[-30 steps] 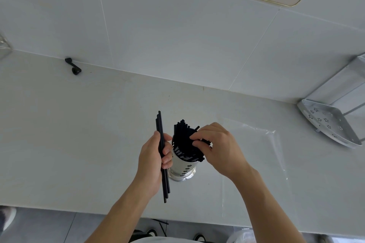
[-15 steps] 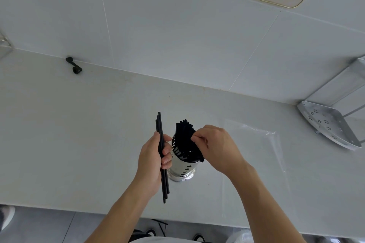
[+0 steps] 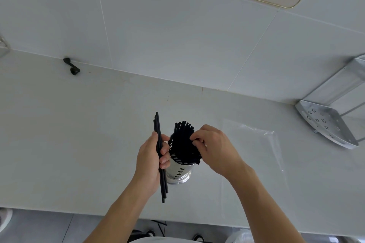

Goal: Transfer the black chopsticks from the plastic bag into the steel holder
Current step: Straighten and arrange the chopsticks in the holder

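Black chopsticks [image 3: 161, 163] gripped by left hand [image 3: 151, 161]; right hand [image 3: 214, 149] pinching bundle [image 3: 182, 142].

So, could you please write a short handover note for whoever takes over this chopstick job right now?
Left hand: grips a few loose black chopsticks upright beside the steel holder.
Right hand: fingers pinch the chopsticks in the holder.
Plastic bag: lies flat on the counter to the right, looks emptied.
Done: most chopsticks stand in the holder.
Left: drop in the left hand's bundle and settle the bunch.
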